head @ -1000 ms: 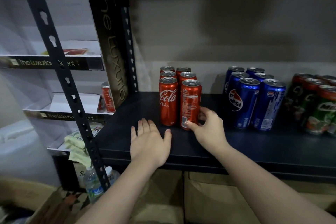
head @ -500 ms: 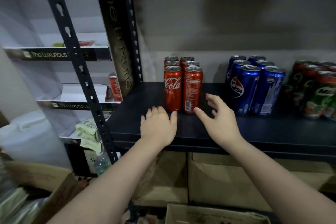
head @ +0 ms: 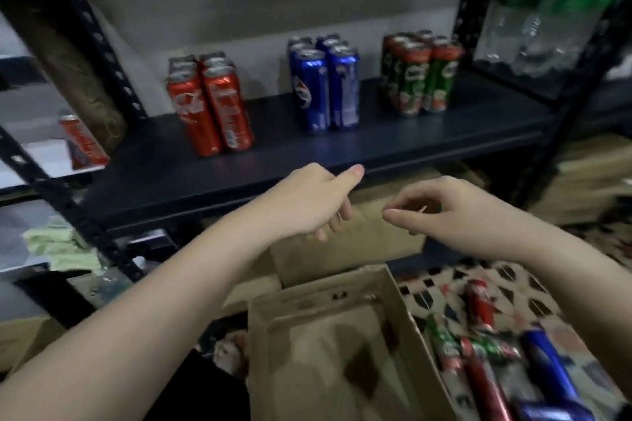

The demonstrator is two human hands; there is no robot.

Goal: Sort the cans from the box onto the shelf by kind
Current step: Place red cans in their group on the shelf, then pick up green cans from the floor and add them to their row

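**Cardboard box open, both hands empty**

Brown cardboard box (head: 328,335) sits nearest; loose cans (head: 485,362) lie jumbled beside it. Left hand (head: 307,202) and right hand (head: 455,208) hang loosely curled, holding nothing. A hurried grab could roll them away, or topple the tight red cans (head: 212,106) on the shelf (head: 410,143).

We have one view only, from the head, wide-angled, facing forward and down. It looks across both forearms toward the dark shelf (head: 307,154) ahead, near enough to tell the cans' colours, and down into the open cardboard box (head: 328,335) close below. Edges blur.
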